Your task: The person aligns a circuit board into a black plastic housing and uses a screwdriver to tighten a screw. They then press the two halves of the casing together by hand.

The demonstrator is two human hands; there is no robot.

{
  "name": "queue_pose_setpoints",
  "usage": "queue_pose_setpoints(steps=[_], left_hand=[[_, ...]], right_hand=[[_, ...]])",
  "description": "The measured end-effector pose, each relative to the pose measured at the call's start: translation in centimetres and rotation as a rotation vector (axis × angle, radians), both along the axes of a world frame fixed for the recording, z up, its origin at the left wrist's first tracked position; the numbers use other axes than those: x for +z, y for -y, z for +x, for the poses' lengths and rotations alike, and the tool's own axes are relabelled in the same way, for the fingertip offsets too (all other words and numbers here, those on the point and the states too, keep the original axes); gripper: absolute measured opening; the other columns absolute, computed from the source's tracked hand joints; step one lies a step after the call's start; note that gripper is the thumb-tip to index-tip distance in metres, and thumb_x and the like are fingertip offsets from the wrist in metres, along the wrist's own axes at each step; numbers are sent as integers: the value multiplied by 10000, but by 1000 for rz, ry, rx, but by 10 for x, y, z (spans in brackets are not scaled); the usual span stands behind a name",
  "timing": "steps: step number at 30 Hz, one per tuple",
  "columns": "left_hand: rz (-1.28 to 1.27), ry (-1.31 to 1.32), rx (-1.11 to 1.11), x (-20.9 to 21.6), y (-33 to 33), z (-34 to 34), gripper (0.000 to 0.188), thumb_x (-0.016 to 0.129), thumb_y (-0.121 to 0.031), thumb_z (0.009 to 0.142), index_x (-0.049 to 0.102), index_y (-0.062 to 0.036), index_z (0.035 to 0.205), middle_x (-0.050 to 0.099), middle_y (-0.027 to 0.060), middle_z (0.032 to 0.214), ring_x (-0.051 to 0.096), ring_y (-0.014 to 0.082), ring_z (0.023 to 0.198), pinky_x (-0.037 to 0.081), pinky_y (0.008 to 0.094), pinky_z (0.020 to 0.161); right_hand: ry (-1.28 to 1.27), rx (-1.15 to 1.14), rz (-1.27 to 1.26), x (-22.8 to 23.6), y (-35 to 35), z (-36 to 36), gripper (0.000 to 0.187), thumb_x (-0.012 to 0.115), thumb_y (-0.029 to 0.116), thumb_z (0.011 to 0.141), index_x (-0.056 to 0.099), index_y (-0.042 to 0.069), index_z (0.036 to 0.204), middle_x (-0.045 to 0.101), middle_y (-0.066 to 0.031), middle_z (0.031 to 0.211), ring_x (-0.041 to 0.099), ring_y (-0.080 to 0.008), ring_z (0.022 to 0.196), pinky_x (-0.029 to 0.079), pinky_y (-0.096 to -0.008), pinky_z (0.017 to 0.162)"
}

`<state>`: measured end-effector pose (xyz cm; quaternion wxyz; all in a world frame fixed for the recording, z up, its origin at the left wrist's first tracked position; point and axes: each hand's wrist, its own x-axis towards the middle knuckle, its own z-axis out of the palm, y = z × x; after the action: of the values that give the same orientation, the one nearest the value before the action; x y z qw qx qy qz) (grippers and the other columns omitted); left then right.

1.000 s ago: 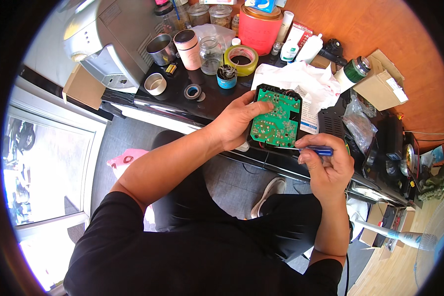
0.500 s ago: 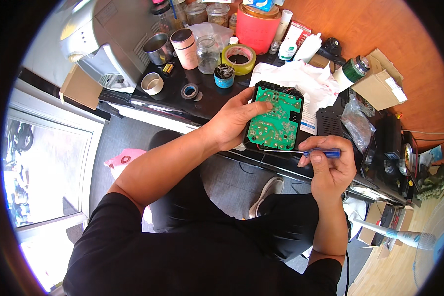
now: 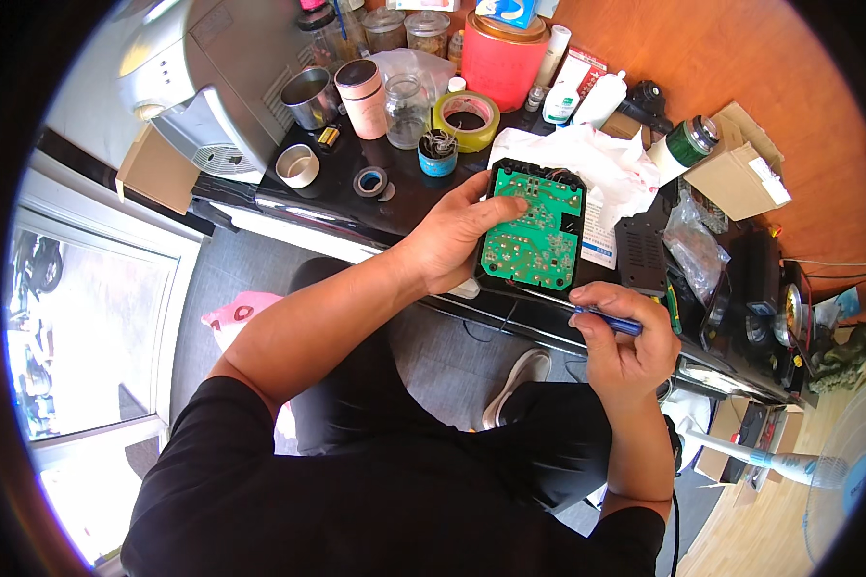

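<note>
My left hand (image 3: 455, 236) grips a black plastic housing by its left side, thumb lying over the green circuit board (image 3: 534, 231) set inside it. The housing (image 3: 486, 273) is tilted up above the front edge of the black counter. In my right hand (image 3: 628, 337) is a blue-handled screwdriver (image 3: 614, 320), pinched between thumb and fingers. Its thin metal shaft points left along the housing's lower edge. Whether the tip touches the housing or a wire there I cannot tell.
Behind the board lie a white plastic bag (image 3: 587, 163) and a black vented cover (image 3: 642, 252). Yellow tape (image 3: 481, 137), a small blue tin (image 3: 437, 159), a glass jar (image 3: 407, 111) and a pink tumbler (image 3: 363, 101) stand farther back. A fan (image 3: 837, 476) is at lower right.
My right hand has shifted slightly left and down, and the screwdriver now slants more, its handle end lower. The housing has moved a little left in my left hand.
</note>
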<state>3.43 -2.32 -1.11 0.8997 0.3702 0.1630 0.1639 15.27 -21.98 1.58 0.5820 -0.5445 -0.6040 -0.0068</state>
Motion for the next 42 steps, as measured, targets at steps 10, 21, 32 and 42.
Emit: queue_pose_setpoints(steps=[10, 21, 32, 42], left_hand=[[-17, 29, 36, 3, 1, -2, 512, 674, -148, 970, 434, -51, 1412, 630, 114, 1265, 662, 234, 1137, 579, 422, 973], [-176, 23, 2, -9, -7, 0, 493, 688, -134, 957, 454, -28, 1377, 655, 111, 1226, 683, 243, 1095, 581, 442, 954], [-193, -6, -6, -10, -4, 1, 464, 700, -143, 952, 501, -38, 1359, 659, 98, 1235, 674, 238, 1114, 575, 447, 960], [-96, 13, -40, -3, 0, 1, 494, 661, -190, 979, 469, -38, 1408, 645, 125, 1292, 673, 239, 1143, 575, 420, 976]], right_hand=[[-281, -149, -44, -7, 6, -12, 247, 700, -97, 905, 539, -45, 1086, 730, -220, 982, 712, -182, 791, 596, -288, 718], [-249, 91, 74, -9, 8, 4, 262, 654, -76, 939, 485, -21, 1132, 686, -287, 1033, 711, -234, 851, 618, -319, 706], [-611, 39, 40, -8, -3, 4, 189, 627, 18, 995, 506, -14, 1136, 696, -247, 991, 660, -174, 675, 579, -288, 604], [-692, 15, -7, -6, -1, 2, 164, 642, 23, 990, 522, -16, 1096, 702, -230, 971, 646, -153, 635, 567, -278, 592]])
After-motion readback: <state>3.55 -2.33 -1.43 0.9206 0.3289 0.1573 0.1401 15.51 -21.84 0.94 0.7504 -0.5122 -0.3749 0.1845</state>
